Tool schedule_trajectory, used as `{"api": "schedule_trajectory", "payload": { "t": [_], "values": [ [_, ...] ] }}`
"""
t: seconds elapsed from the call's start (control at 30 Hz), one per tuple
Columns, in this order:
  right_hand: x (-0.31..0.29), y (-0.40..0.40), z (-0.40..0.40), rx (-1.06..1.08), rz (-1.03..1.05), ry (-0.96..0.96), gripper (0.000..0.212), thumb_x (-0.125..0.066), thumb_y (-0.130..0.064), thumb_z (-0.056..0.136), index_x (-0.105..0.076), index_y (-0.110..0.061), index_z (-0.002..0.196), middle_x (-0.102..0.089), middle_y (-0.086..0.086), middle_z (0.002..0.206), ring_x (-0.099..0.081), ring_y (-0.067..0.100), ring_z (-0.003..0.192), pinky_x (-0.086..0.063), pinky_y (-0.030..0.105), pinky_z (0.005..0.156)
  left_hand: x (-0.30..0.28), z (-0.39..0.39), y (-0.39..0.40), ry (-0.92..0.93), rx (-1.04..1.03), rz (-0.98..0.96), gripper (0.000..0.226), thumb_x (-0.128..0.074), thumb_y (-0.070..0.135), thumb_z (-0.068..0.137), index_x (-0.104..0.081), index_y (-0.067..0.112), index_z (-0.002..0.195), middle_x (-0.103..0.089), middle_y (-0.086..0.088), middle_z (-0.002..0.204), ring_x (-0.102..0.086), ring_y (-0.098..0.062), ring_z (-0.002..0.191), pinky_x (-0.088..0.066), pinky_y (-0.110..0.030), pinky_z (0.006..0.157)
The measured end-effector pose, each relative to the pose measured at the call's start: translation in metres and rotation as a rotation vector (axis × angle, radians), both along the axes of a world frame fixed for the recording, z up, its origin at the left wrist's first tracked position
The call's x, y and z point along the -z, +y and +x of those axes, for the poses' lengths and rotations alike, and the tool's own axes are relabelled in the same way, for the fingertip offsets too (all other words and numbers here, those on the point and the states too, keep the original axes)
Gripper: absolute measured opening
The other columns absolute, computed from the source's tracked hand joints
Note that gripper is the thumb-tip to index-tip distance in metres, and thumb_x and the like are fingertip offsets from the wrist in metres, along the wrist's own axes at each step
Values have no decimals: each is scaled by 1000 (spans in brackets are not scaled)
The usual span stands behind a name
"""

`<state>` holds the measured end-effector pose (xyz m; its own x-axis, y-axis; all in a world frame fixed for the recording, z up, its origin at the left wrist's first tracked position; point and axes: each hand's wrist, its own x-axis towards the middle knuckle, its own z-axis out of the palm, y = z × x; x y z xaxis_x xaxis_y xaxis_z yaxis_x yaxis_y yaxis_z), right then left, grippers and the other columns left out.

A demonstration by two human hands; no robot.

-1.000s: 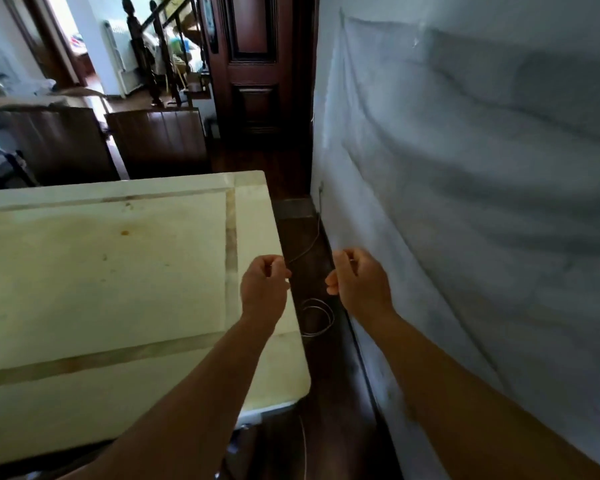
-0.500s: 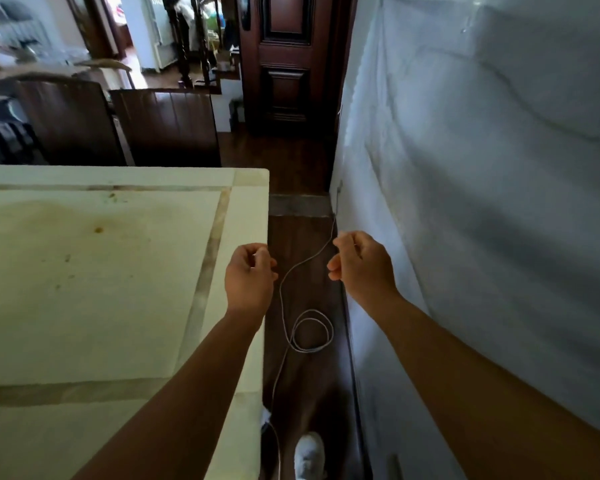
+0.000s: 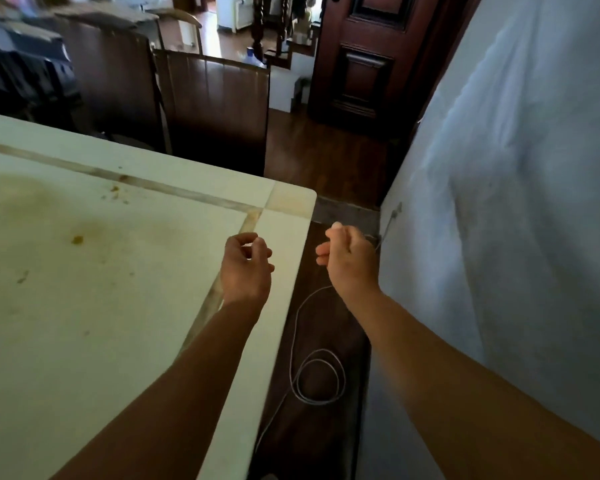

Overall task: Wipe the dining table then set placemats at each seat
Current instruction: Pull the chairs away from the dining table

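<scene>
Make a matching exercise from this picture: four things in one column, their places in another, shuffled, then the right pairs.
Things:
1. dining table
2. coiled cable
3. chair
4. wooden door

Places:
a. on the dark floor between table and wall
b. far end of the passage
c. left half of the view
d. behind the table's far edge

Pairs: 1-c, 2-a, 3-d, 4-b

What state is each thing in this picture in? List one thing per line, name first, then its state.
Table: unwiped, with brown stains and crumbs on top; no placemats on the part in view.
Left hand: over the table's edge, fingers curled, holding nothing visible.
Right hand: over the floor, fingers curled; whether it holds the cord is unclear.
Cord: lying on the floor, partly coiled in a loop.
Chair: upright, at the table's far side.
</scene>
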<state>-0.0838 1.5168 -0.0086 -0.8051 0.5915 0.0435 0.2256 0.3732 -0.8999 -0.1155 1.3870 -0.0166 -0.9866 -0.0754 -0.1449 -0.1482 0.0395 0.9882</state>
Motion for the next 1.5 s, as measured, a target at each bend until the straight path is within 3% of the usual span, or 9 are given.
{"api": "schedule_trajectory", "payload": {
  "t": [0.23, 0.47, 0.6, 0.7, 0.87, 1.03, 1.2, 1.3, 1.5],
  "values": [
    [2, -4, -72, 11, -86, 18, 31, -35, -37, 99, -55, -15, 105, -61, -4, 81, -62, 9, 74, -41, 16, 56, -14, -46, -4, -10, -31, -7, 23, -45, 25, 94, -50, 16, 115, -65, -6, 95, -60, -15, 69, -48, -25, 62],
    [-19, -21, -147, -141, -114, 80, 31, -33, -34, 100, -60, -19, 98, -64, -6, 75, -65, 12, 75, -52, 25, 70, -31, -95, -9, 17, -144, -55, 27, -43, 24, 96, -59, 15, 115, -67, -3, 99, -61, -13, 78, -53, -31, 77],
    [-15, -10, -198, -206, -163, 102, 37, -29, -39, 99, -61, -22, 100, -65, -8, 75, -66, 6, 69, -50, 17, 65, -31, -140, 12, 27, -208, -86, 25, -44, 25, 96, -60, 16, 111, -67, 0, 97, -61, -16, 88, -51, -32, 84],
    [-2, 16, -247, -254, -199, 110, 33, -29, -41, 99, -58, -26, 95, -65, -6, 77, -65, 6, 70, -48, 15, 63, -23, -186, 42, 38, -270, -97, 20, -45, 27, 95, -59, 19, 106, -65, 3, 92, -60, -13, 86, -50, -28, 79],
    [9, 88, -363, -328, -256, 85, 36, -29, -41, 99, -59, -30, 80, -67, 1, 75, -66, 19, 77, -55, 37, 79, -4, -295, 115, 59, -378, -92, 9, -46, 29, 94, -55, 26, 95, -62, 2, 85, -60, -16, 80, -51, -29, 70],
    [-2, 170, -486, -433, -276, 110, 39, -34, -42, 97, -60, -27, 72, -65, -2, 55, -66, 16, 59, -55, 37, 63, -12, -418, 202, 18, -501, -12, 6, -48, 28, 91, -54, 27, 94, -63, -1, 85, -59, -14, 74, -48, -29, 65],
    [-21, 229, -585, -518, -269, 138, 39, -35, -45, 95, -60, -25, 73, -68, -11, 57, -65, 7, 53, -57, 32, 60, -24, -513, 263, 34, -573, -1, 6, -47, 29, 92, -53, 28, 93, -61, 2, 83, -59, -10, 71, -46, -23, 61],
    [-30, 236, -610, -553, -257, 158, 37, -34, -46, 95, -61, -29, 74, -70, -10, 63, -66, 6, 61, -55, 30, 66, -25, -541, 269, 45, -604, 18, 17, -46, 30, 92, -53, 21, 105, -59, 5, 86, -58, -9, 75, -45, -23, 63],
    [-38, 259, -709, -759, -186, 116, 26, -32, -42, 98, -57, -38, 93, -63, -22, 88, -58, 1, 92, -40, 15, 74, -22, -631, 287, 55, -693, 22, 25, -46, 36, 93, -49, 28, 116, -57, 13, 95, -57, -4, 85, -41, -19, 64]
  ]
}}
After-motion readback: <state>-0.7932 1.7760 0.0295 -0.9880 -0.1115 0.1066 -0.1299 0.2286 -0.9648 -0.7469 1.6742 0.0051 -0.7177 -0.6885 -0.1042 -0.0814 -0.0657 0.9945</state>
